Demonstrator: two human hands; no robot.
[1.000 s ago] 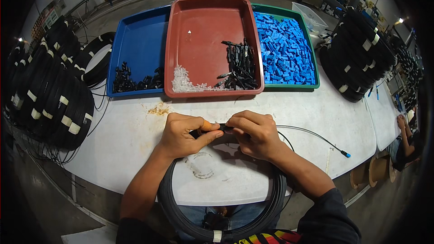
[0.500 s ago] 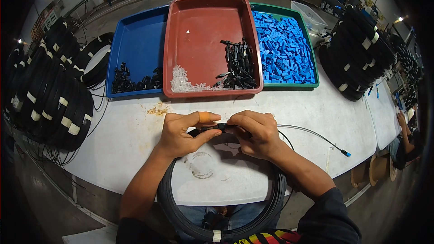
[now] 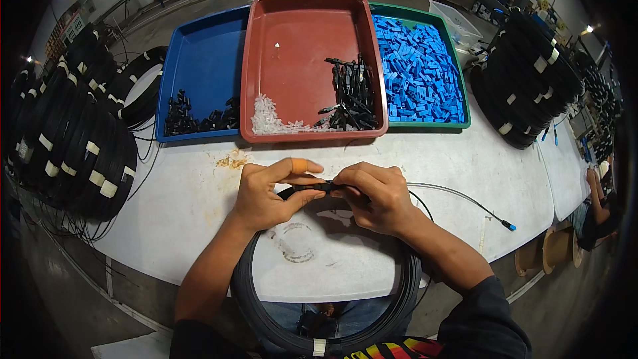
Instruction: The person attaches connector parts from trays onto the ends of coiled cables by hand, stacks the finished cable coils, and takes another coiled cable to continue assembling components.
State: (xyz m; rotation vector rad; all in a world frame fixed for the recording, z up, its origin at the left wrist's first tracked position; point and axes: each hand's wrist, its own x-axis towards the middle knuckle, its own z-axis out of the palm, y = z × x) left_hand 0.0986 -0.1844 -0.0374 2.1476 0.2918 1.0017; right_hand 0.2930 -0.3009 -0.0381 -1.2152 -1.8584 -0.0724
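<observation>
A small black cable connector [image 3: 318, 187] spans the gap between my two hands over the near part of the table. My left hand [image 3: 261, 193] pinches its left end, thumb below, with an orange band round a raised finger. My right hand [image 3: 379, 194] closes on the right end, and its fingers hide part of the piece. Below them a coil of black cable [image 3: 243, 279] hangs over the table's front edge towards my lap, bound with a pale tape. A thin cable runs out to the right and ends in a blue-tipped connector [image 3: 508, 226].
Beyond my hands stand a blue tray [image 3: 199, 138] with black parts, a red tray [image 3: 312, 138] with clear and black pieces, and a green tray [image 3: 432, 126] full of blue clips. Stacked cable coils flank the white table [image 3: 179, 226]. A person's arm [image 3: 598, 203] shows at far right.
The banded finger of my left hand has lifted slightly off the connector. My right hand and the coil stay nearly where they were.
</observation>
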